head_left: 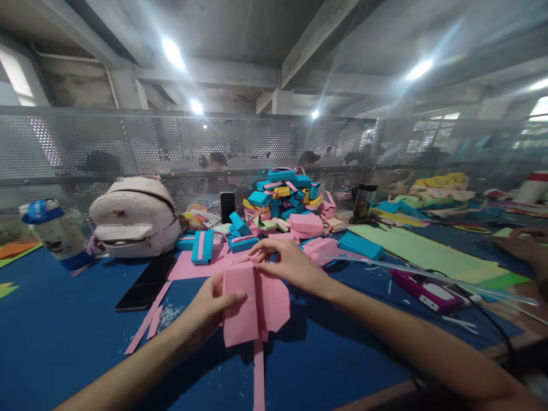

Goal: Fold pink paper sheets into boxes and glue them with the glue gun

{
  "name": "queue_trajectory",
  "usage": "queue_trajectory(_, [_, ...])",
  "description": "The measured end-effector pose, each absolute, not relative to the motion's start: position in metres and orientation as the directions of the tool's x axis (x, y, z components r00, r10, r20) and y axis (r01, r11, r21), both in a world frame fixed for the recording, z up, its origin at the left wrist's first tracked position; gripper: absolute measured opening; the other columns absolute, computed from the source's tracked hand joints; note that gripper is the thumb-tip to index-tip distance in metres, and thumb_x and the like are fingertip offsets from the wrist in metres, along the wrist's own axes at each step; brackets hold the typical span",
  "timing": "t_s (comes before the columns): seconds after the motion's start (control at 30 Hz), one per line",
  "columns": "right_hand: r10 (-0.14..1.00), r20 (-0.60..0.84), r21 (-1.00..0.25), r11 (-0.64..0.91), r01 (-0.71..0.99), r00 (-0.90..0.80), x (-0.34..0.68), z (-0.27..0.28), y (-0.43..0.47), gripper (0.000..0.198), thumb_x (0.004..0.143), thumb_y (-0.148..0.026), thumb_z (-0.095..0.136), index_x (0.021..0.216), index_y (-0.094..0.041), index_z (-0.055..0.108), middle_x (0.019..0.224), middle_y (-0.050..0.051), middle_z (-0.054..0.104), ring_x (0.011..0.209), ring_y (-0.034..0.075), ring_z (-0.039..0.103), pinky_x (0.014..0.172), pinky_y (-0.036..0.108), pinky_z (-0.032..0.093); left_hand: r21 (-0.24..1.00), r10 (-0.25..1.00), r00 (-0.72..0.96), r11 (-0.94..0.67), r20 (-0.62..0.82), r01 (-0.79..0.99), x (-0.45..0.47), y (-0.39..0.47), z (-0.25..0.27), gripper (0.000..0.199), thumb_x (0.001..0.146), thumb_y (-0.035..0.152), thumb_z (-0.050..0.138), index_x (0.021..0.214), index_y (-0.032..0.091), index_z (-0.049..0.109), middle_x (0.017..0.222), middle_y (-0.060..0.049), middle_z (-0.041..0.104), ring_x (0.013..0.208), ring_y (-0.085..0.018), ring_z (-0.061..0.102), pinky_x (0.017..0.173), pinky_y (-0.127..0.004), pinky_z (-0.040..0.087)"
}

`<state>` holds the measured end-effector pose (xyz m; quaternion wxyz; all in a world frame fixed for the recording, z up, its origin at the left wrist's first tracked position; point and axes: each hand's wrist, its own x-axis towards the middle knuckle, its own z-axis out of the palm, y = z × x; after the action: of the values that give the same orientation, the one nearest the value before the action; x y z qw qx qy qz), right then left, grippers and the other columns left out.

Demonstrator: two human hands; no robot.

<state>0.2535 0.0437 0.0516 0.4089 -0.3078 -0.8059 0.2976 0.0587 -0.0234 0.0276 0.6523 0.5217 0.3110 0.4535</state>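
Observation:
A folded pink paper box (240, 308) is held above the blue table, its angled flap (274, 302) spread out to the right. My left hand (216, 302) grips the box from the left, thumb across its front face. At its top edge, my right hand (285, 262) has thumb and fingertips pinched together; what lies between them is too small to make out. Below the box hangs a long pink paper strip (259, 377).
Behind my hands rises a pile of blue, pink and yellow paper boxes (285, 200). To the left are a black phone (145, 285), a pale backpack (135, 220) and a bottle (60, 237). At right lie a purple device (426, 290), green paper sheets (411, 254) and another person's hand (520, 242).

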Motion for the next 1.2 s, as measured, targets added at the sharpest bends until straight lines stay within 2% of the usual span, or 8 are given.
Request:
queue_trajectory(0.27, [0.731, 0.491, -0.67, 0.665, 0.33, -0.474, 0.258, 0.055, 0.043, 0.009, 0.078, -0.018, 0.067, 0.08, -0.021, 0.075, 0.077, 0.0, 0.073, 0.071, 0.014, 0.064, 0.061, 0.024, 0.043, 0.964, 0.944, 0.327, 0.053, 0.036, -0.259, 0.058, -0.023, 0.028, 0.073, 0.074, 0.021, 0.077, 0.139, 0.02, 0.044, 0.109, -0.012, 0.069, 0.088, -0.021, 0.067, 0.07, -0.026, 0.055])
queue_trajectory(0.4, [0.733, 0.481, -0.633, 0.67, 0.387, -0.482, 0.26, 0.054, 0.044, 0.009, 0.081, -0.024, 0.065, 0.081, -0.022, 0.075, 0.074, -0.001, 0.072, 0.066, 0.013, 0.062, 0.058, 0.025, 0.04, 0.959, 0.95, 0.31, 0.057, 0.033, -0.277, 0.06, -0.025, 0.03, 0.083, 0.071, 0.023, 0.079, 0.143, 0.023, 0.038, 0.118, -0.013, 0.066, 0.098, -0.026, 0.066, 0.077, -0.032, 0.055])
queue_trajectory(0.5, [0.739, 0.473, -0.607, 0.668, 0.43, -0.48, 0.261, 0.052, 0.046, 0.01, 0.083, -0.025, 0.064, 0.081, -0.022, 0.074, 0.074, 0.0, 0.071, 0.067, 0.013, 0.061, 0.059, 0.025, 0.04, 0.962, 0.952, 0.303, 0.048, 0.037, -0.268, 0.06, -0.025, 0.031, 0.082, 0.07, 0.025, 0.08, 0.142, 0.02, 0.04, 0.113, -0.014, 0.068, 0.093, -0.027, 0.067, 0.075, -0.033, 0.056])
queue_trajectory(0.6, [0.741, 0.483, -0.566, 0.671, 0.479, -0.467, 0.261, 0.054, 0.045, 0.01, 0.083, -0.025, 0.064, 0.083, -0.022, 0.074, 0.077, 0.0, 0.072, 0.07, 0.014, 0.061, 0.06, 0.026, 0.039, 0.965, 0.951, 0.309, 0.055, 0.028, -0.258, 0.06, -0.025, 0.032, 0.081, 0.069, 0.027, 0.08, 0.141, 0.021, 0.042, 0.117, -0.015, 0.066, 0.096, -0.029, 0.067, 0.075, -0.034, 0.055])
queue_trajectory(0.73, [0.723, 0.506, -0.472, 0.689, 0.55, -0.471, 0.259, 0.058, 0.039, 0.008, 0.084, -0.026, 0.065, 0.085, -0.024, 0.073, 0.082, 0.0, 0.072, 0.077, 0.016, 0.061, 0.063, 0.027, 0.039, 0.966, 0.94, 0.339, 0.049, 0.041, -0.253, 0.059, -0.024, 0.032, 0.069, 0.072, 0.028, 0.079, 0.133, 0.018, 0.05, 0.116, -0.015, 0.066, 0.094, -0.027, 0.067, 0.077, -0.034, 0.055])
queue_trajectory(0.87, [0.689, 0.526, -0.412, 0.72, 0.559, -0.499, 0.257, 0.059, 0.035, 0.01, 0.087, -0.026, 0.063, 0.084, -0.024, 0.073, 0.085, 0.0, 0.072, 0.08, 0.017, 0.06, 0.064, 0.027, 0.039, 0.969, 0.939, 0.34, 0.045, 0.041, -0.241, 0.059, -0.022, 0.028, 0.051, 0.073, 0.027, 0.078, 0.119, 0.015, 0.06, 0.103, -0.013, 0.071, 0.084, -0.023, 0.068, 0.072, -0.031, 0.056])
queue_trajectory(0.97, [0.692, 0.523, -0.414, 0.717, 0.561, -0.498, 0.256, 0.059, 0.034, 0.01, 0.087, -0.028, 0.063, 0.085, -0.024, 0.073, 0.086, 0.0, 0.072, 0.08, 0.017, 0.06, 0.064, 0.027, 0.038, 0.968, 0.949, 0.315, 0.056, 0.025, -0.246, 0.06, -0.022, 0.028, 0.053, 0.071, 0.027, 0.079, 0.119, 0.015, 0.06, 0.099, -0.012, 0.071, 0.081, -0.022, 0.068, 0.07, -0.03, 0.056])
queue_trajectory(1.2, [0.712, 0.491, -0.483, 0.702, 0.523, -0.502, 0.256, 0.056, 0.037, 0.011, 0.086, -0.027, 0.062, 0.084, -0.024, 0.072, 0.084, -0.001, 0.07, 0.073, 0.014, 0.056, 0.061, 0.025, 0.034, 0.965, 0.949, 0.315, 0.065, 0.019, -0.254, 0.061, -0.025, 0.032, 0.063, 0.072, 0.029, 0.078, 0.128, 0.013, 0.054, 0.107, -0.016, 0.07, 0.084, -0.028, 0.069, 0.071, -0.036, 0.056])
